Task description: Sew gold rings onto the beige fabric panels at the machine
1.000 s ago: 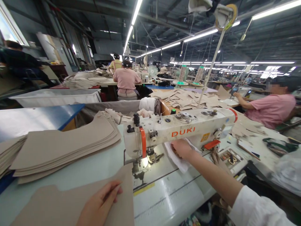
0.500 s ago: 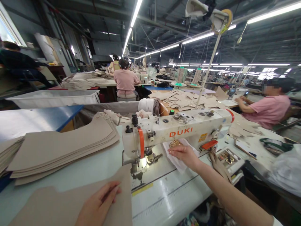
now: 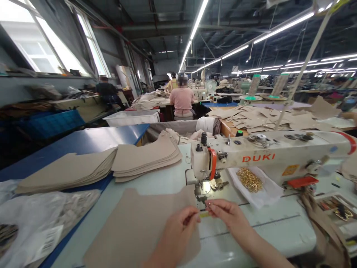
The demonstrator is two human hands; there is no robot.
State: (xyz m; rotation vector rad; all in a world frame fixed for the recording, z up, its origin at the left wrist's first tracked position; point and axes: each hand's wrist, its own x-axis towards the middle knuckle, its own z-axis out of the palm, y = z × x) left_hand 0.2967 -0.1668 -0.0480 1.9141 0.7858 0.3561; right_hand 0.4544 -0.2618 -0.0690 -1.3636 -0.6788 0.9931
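Observation:
A beige fabric panel (image 3: 150, 219) lies flat on the sewing table, its right side close to the needle area of the white sewing machine (image 3: 259, 158). Over that edge, my left hand (image 3: 180, 230) has its thumb and fingers pinched together; whatever is between them is hidden. Just to its right, my right hand (image 3: 230, 216) is closed in a pinch, with a tiny shiny metal piece (image 3: 209, 204) at the fingertips. Small gold metal fittings (image 3: 249, 179) are heaped on a white sheet (image 3: 267, 191) under the machine arm.
Two stacks of cut beige panels, one nearer (image 3: 146, 158) and one farther left (image 3: 69, 171), lie beyond the panel. A plastic bag (image 3: 30, 223) is at left. On the right stand an open tray of parts (image 3: 340, 210) and hanging fabric strips (image 3: 320, 219). A co-worker (image 3: 182, 98) sits ahead.
My right hand has left the heap of gold fittings and come over beside my left hand near the panel's edge. The view has turned to the left.

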